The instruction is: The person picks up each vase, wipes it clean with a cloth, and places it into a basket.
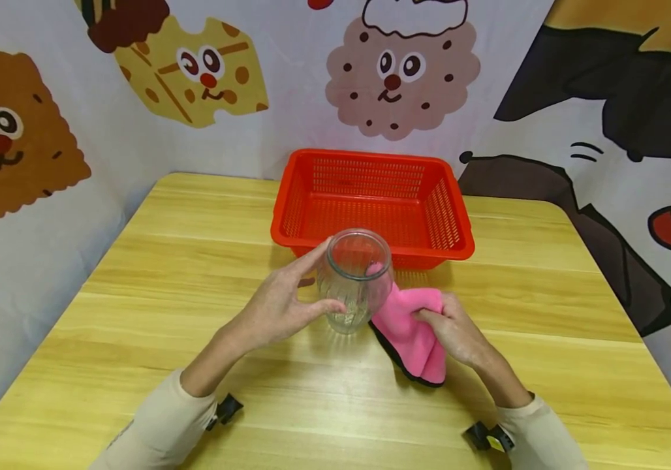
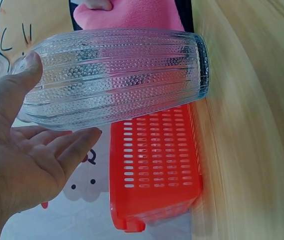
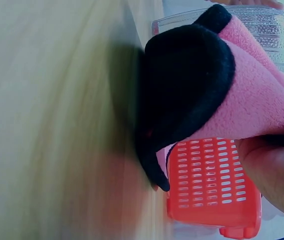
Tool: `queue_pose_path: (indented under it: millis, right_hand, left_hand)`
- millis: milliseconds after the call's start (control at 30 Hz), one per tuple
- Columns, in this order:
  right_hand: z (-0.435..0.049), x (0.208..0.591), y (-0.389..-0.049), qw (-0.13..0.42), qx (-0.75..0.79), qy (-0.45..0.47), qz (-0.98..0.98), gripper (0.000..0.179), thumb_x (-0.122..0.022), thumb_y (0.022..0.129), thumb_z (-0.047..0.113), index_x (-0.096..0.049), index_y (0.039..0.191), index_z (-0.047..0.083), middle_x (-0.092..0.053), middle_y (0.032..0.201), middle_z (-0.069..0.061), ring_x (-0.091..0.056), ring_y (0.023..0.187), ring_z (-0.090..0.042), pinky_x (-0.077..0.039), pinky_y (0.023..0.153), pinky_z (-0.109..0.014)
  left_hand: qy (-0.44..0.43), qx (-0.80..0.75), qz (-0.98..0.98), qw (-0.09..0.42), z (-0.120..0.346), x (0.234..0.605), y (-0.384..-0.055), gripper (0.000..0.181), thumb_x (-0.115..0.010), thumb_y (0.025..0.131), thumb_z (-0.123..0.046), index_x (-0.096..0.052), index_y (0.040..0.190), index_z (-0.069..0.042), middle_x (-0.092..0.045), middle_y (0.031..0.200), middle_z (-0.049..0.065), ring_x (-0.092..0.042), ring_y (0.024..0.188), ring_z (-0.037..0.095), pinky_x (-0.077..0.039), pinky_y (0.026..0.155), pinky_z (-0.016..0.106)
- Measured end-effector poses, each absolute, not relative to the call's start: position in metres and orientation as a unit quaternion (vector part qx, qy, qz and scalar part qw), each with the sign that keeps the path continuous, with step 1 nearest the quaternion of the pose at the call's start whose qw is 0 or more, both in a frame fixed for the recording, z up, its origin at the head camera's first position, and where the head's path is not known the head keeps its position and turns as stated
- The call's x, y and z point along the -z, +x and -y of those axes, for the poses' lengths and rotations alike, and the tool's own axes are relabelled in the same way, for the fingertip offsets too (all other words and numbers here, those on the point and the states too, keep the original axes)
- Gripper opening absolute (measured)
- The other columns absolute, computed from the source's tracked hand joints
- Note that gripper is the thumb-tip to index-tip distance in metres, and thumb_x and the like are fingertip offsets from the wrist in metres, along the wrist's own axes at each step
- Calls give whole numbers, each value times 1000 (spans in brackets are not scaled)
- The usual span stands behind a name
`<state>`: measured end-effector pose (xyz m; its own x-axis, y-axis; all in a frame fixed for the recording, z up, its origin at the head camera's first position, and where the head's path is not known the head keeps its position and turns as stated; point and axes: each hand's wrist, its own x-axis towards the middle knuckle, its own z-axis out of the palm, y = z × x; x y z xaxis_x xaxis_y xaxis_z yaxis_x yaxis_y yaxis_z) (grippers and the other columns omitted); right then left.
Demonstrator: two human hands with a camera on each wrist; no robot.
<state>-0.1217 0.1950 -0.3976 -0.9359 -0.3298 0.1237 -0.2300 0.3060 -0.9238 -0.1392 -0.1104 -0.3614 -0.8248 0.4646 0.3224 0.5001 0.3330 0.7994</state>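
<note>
A clear ribbed glass jar (image 1: 354, 287) stands upright on the table, its wide mouth facing up. My left hand (image 1: 279, 301) holds it from the left, thumb across the near side and fingers round the far side; in the left wrist view the dotted texture of the jar (image 2: 117, 77) shows between thumb and fingers. To its right, my right hand (image 1: 455, 329) grips a bunched pink cloth (image 1: 412, 333) with black edging. One corner of this cloth reaches behind the jar and shows through the glass. The cloth (image 3: 261, 95) hangs down close to the tabletop in the right wrist view.
Just beyond the jar, a red plastic basket (image 1: 371, 253) with slotted walls sits on the wood-grain table (image 1: 194, 261). A cartoon-printed backdrop (image 1: 300, 85) rises behind the table and along its sides.
</note>
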Motion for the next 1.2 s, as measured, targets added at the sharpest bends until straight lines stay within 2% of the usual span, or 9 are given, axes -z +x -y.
queue_pose_path:
  millis: [233, 567, 833, 1000, 1100, 1200]
  right_hand:
    - [-196, 400, -123, 55, 539, -184, -820, 22, -54, 90, -11, -72, 104, -7, -68, 92, -9, -61, 82, -13, -52, 73, -24]
    - [-194, 403, -124, 79, 518, -195, -829, 33, -52, 92, -12, -72, 116, -4, -71, 109, -9, -62, 97, -12, -51, 85, -23]
    - [-197, 404, -124, 105, 495, -201, -839, 30, -51, 93, -10, -73, 111, 2, -67, 101, -4, -59, 90, -17, -50, 80, -25]
    - [-197, 405, -124, 102, 501, -201, -836, 31, -51, 93, -10, -73, 112, 1, -68, 103, -5, -59, 92, -18, -49, 82, -24]
    - [-197, 404, -124, 100, 503, -190, -837, 32, -50, 94, -10, -73, 115, 0, -69, 109, -7, -60, 99, -18, -49, 87, -24]
    - [-199, 400, -124, 92, 502, -173, -842, 33, -50, 95, -8, -71, 121, -2, -69, 117, -9, -60, 106, -19, -49, 91, -25]
  left_hand:
    - [-304, 495, 814, 8, 111, 361, -140, 99, -88, 82, -23, -29, 162, -19, -44, 156, 9, -52, 132, 25, -53, 97, 42]
    - [-317, 519, 793, -14, 113, 361, -143, 97, -86, 84, -17, -28, 162, -19, -41, 158, 7, -47, 136, 23, -51, 100, 39]
    - [-341, 530, 776, -44, 116, 359, -149, 91, -83, 87, -14, -29, 161, -17, -39, 158, 6, -43, 139, 27, -48, 104, 43]
    - [-343, 543, 764, -60, 117, 360, -151, 92, -81, 89, -10, -26, 162, -19, -35, 161, 6, -40, 142, 28, -47, 105, 47]
    - [-338, 542, 767, -65, 117, 361, -149, 94, -79, 91, -12, -20, 164, -21, -29, 164, 2, -34, 145, 25, -42, 109, 49]
    - [-319, 531, 782, -71, 116, 361, -146, 97, -77, 94, -21, -11, 164, -30, -18, 167, -8, -22, 150, 18, -29, 117, 53]
